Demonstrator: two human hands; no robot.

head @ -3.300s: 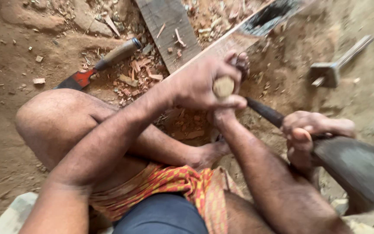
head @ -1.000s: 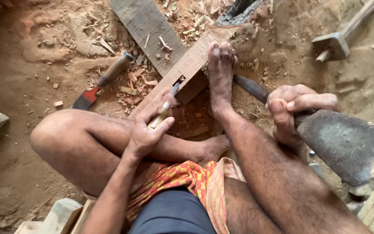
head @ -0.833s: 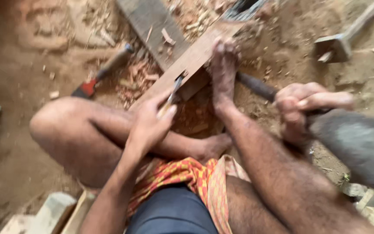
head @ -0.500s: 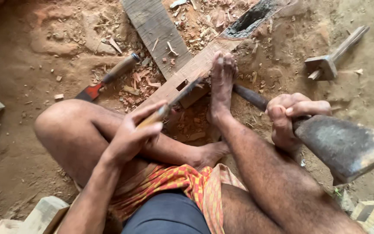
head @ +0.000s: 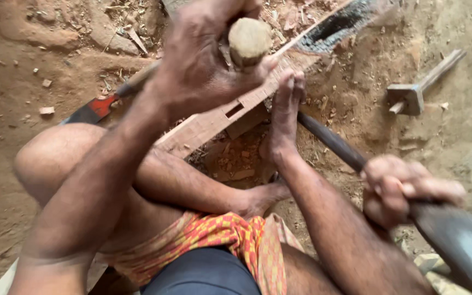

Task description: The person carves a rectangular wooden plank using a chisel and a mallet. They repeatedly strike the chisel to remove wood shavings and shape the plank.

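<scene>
My left hand (head: 203, 65) is raised close to the camera, shut on a chisel whose round wooden handle end (head: 248, 39) points up at me. Below it lies a long wooden plank (head: 203, 123) with a small rectangular slot (head: 235, 111) cut in it. A bare foot (head: 285, 117) presses down on the plank. My right hand (head: 397, 188) at the right grips a heavy dark mallet-like tool (head: 460, 235) by its long dark handle (head: 329, 139). The chisel's blade is hidden behind my left hand.
I sit on bare earth strewn with wood chips (head: 230, 164). A red-and-black handled tool (head: 96, 108) lies at the left. A wooden marking gauge (head: 411, 93) lies at the upper right. A dark slotted timber (head: 337, 24) lies at the top.
My left hand has lifted the chisel off the plank and up toward the camera. The right hand with the heavy tool has stayed at the right; the view has moved closer.
</scene>
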